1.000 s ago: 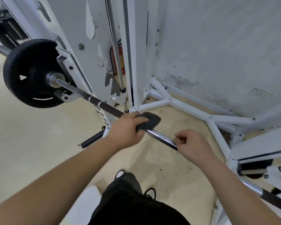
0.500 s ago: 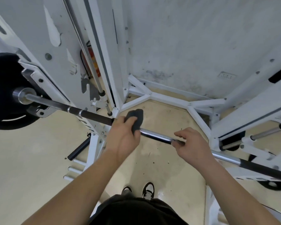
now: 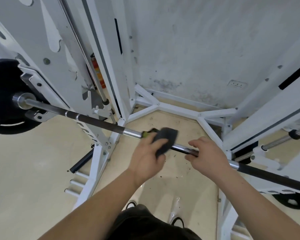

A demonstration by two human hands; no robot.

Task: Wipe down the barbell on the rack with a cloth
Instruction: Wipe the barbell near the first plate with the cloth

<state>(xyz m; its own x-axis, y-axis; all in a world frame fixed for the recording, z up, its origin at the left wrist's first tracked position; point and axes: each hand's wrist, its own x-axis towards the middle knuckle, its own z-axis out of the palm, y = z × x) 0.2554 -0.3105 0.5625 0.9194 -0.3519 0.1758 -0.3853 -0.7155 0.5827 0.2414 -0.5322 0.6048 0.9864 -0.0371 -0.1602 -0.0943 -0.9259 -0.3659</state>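
The barbell (image 3: 97,121) lies across the white rack (image 3: 100,153), running from upper left to lower right, with a black plate (image 3: 2,108) on its left end. My left hand (image 3: 145,158) presses a dark grey cloth (image 3: 166,138) around the bar's shiny middle section; a green-yellow patch shows on the bar just left of the cloth. To the right, my right hand (image 3: 208,156) is wrapped around the bare bar close to the cloth.
The rack's white uprights and floor braces (image 3: 177,108) stand ahead, backed by a stained grey wall (image 3: 197,49). A red fire extinguisher (image 3: 98,73) sits behind the left upright. Another black plate (image 3: 294,200) hangs at the lower right. My shoes (image 3: 177,221) stand on the beige floor.
My left hand has slid the cloth to the right along the bar, closer to my right hand, uncovering a shiny stretch of bar. The view has also shifted right.
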